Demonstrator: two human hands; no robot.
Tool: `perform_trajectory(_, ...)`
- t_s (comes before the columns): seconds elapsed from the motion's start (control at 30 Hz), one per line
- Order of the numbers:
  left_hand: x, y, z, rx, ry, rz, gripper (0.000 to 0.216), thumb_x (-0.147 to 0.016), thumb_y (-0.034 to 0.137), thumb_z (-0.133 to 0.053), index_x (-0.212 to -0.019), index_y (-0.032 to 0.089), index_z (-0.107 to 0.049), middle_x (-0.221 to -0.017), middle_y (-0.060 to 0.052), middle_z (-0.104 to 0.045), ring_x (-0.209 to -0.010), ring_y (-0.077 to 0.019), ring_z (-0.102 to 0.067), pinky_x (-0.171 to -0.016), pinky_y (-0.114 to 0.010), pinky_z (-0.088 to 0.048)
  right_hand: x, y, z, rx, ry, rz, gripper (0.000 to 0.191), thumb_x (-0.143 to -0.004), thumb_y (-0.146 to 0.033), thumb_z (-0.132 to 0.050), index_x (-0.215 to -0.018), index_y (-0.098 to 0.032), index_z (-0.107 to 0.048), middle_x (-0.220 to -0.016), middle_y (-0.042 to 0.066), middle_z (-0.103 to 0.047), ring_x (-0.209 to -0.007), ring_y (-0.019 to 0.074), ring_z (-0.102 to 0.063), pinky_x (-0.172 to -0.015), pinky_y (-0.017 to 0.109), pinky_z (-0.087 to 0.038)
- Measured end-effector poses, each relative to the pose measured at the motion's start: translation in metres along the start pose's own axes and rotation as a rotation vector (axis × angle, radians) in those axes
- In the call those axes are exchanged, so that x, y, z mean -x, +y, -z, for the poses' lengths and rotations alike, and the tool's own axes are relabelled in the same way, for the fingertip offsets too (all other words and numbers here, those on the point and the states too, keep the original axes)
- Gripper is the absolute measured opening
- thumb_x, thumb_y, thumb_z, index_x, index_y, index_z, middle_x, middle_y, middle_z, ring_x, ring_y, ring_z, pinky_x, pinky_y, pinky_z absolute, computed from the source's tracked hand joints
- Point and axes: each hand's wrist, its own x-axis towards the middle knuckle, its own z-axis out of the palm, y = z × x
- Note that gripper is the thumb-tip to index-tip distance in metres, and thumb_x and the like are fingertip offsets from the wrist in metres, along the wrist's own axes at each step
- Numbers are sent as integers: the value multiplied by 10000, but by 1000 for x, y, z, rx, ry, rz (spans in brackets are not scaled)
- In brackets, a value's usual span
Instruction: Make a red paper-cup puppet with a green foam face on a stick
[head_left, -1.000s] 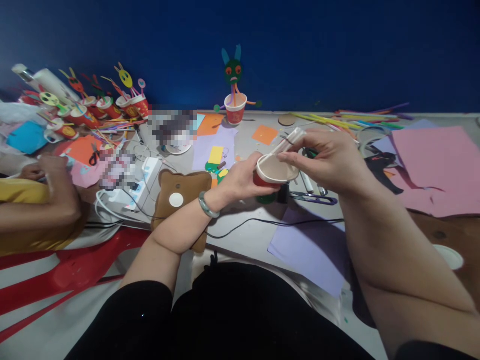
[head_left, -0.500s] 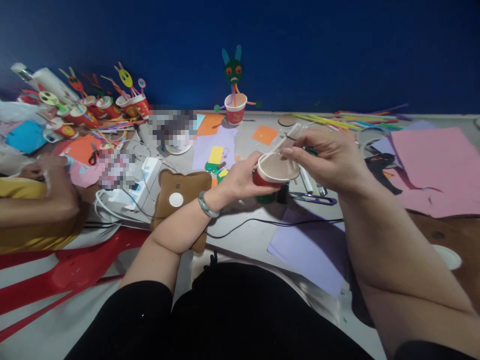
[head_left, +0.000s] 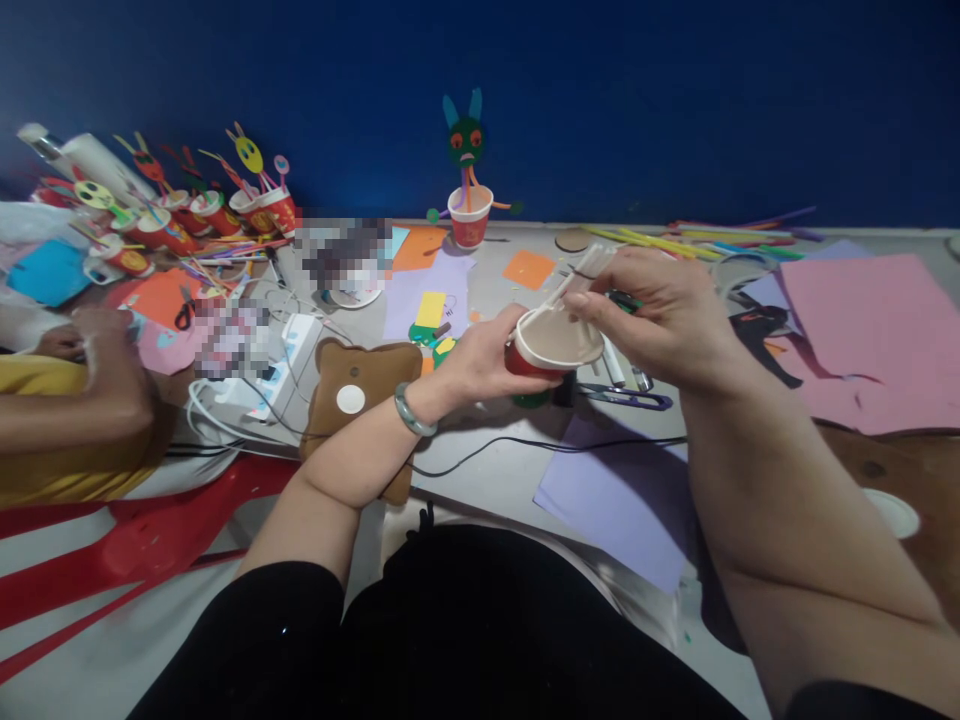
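Observation:
My left hand point(head_left: 487, 355) is wrapped round a red paper cup point(head_left: 561, 338) with a white rim, tipped so that its mouth shows. My right hand point(head_left: 664, 315) pinches a small bundle of whitish straws point(head_left: 591, 265) over the cup, the lower ends reaching the rim or inside; exactly where they end is hard to see. Behind them stands a finished-looking cup figure point(head_left: 471, 215) with a green paper head, blue ears and pipe-cleaner arms. Under my hands lie a dark purple-edged tool point(head_left: 626, 397) and green and yellow paper pieces point(head_left: 431, 320).
Several cup figures point(head_left: 202, 210) line the back left. Another person's arm point(head_left: 82, 400) rests at the left, near scissors point(head_left: 184, 308) and a power strip point(head_left: 289, 360). A black cable point(head_left: 495, 445) crosses the table edge. Pink sheets point(head_left: 870, 330) and coloured sticks point(head_left: 675, 240) lie at the right.
The cup has turned slightly, with its mouth a little more toward my right hand. Both hands keep their hold and have barely shifted.

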Motion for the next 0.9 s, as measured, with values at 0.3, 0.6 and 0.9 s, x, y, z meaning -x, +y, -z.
perform_trajectory(0.3,2,6,4,-45,18,0,819,-775,673,-1081,-1368,256,-700,-1197,-68,-863,-1064,-293,-871,-853,-378,-680,9,8,-5,44,-10,20,308,-1014,-538,-879,-825,-327,-760,-798,39,-764,-818,311,-705,-862,509,-583)
perform_trajectory(0.6,6,2,1,-18,93,-242,822,-794,676,-1057,-1433,265,-744,-1271,-126,-880,-1115,-305,-873,-958,-459,-726,16,-28,13,154,-45,241,122,-1049,-239,-767,-964,-325,-768,-783,-7,-728,-742,246,-656,-957,489,-548)
perform_trajectory(0.9,9,-2,-1,31,120,-401,766,-879,760,-947,-1455,307,-726,-1320,-127,-859,-1209,-339,-849,-1064,-585,-715,29,-47,17,283,-20,352,109,-1070,-243,-741,-1019,-322,-686,-947,15,-798,-920,288,-705,-1018,545,-519)
